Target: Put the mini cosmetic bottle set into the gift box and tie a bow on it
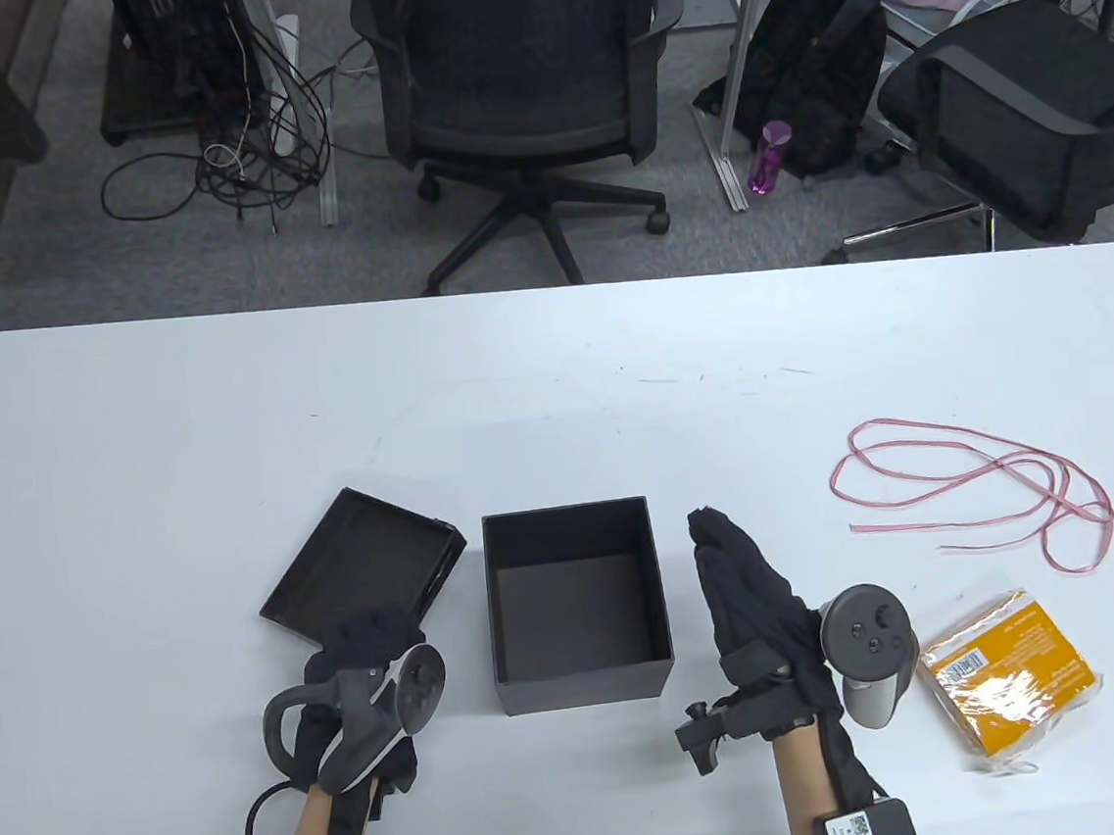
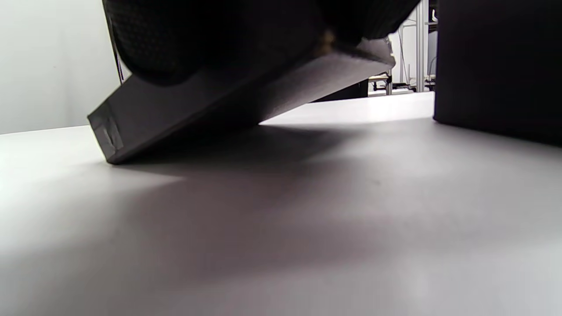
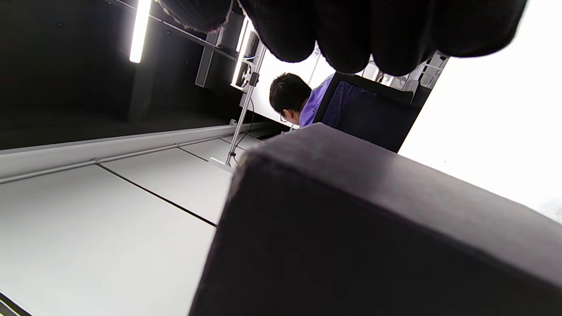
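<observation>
Right now the left hand (image 1: 368,652) pinches the tilted lid (image 1: 359,560) by its near edge, the right hand (image 1: 745,577) rests straight-fingered just beside the empty gift box (image 1: 582,676), and the wrapped cosmetic set (image 1: 1010,679) lies untouched at far right, so the lid could slip and knock the box.

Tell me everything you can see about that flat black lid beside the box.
The lid is a shallow, matte black tray, seemingly cardboard, lying inside-up on the white table, left of the open black box and apart from it. The left hand holds its near edge, tilting it: one corner rests down, the other lifted.
</observation>
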`<state>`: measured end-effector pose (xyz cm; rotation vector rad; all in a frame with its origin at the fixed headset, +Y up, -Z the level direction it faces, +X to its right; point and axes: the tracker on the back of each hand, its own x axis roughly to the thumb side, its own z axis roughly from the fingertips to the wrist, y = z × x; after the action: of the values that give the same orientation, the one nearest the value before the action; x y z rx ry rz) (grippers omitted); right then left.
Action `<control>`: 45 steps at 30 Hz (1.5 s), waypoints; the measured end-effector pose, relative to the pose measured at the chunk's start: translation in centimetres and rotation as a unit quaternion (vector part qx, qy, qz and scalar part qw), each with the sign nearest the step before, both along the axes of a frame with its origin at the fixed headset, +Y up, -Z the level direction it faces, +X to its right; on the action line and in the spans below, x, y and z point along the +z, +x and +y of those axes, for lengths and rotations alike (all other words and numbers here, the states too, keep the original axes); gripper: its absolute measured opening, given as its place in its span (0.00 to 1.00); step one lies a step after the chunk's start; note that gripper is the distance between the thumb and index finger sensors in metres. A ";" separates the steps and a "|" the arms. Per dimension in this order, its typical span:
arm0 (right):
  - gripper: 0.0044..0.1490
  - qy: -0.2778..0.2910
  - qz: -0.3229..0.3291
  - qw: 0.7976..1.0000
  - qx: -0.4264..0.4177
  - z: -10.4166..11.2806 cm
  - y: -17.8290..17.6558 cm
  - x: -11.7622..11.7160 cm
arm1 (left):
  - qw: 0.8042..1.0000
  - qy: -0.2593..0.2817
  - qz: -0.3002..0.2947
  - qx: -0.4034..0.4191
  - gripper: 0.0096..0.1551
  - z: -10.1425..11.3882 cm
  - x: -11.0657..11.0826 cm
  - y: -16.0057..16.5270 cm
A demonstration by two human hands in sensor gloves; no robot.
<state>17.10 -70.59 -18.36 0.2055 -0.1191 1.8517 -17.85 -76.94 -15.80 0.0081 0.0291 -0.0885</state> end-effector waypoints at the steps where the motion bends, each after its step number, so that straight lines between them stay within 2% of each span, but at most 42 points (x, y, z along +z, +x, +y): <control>1: 0.39 -0.001 0.001 1.000 0.000 0.0 0.0 0.0 | 1.000 -0.005 -0.002 -0.004 0.22 -0.2 0.0 0.2; 22: 0.40 -0.009 0.011 1.000 0.019 -0.4 -0.3 -0.1 | 0.997 -0.078 -0.015 -0.018 0.23 -2.1 -0.3 0.5; 29: 0.40 -0.005 0.010 0.999 0.041 -0.4 -0.2 -0.1 | 0.998 -0.067 -0.006 0.014 0.26 -1.3 -0.1 -0.2; 33: 0.43 0.013 0.020 0.996 0.089 0.2 0.6 -0.3 | 0.998 -0.027 0.005 0.053 0.34 0.0 0.3 -0.8; 36: 0.50 -0.008 0.042 0.976 0.212 0.9 1.7 -0.5 | 0.997 -0.003 0.010 0.072 0.36 0.7 0.7 -1.3; 39: 0.56 -0.032 -0.001 0.938 0.346 1.1 3.5 -0.7 | 0.997 0.005 0.013 0.081 0.37 1.0 0.8 -1.5; 41: 0.57 -0.062 -0.043 0.913 0.400 0.8 5.1 -0.7 | 0.997 0.004 0.013 0.082 0.37 1.0 0.8 -1.6; 45: 0.58 -0.141 -0.106 0.886 0.430 -0.2 8.4 -0.5 | 0.997 0.000 0.012 0.077 0.37 0.9 0.8 -1.5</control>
<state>25.51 -70.79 -18.90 -0.1910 0.1182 2.7471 -19.34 -76.08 -15.01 0.0041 0.0534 0.0647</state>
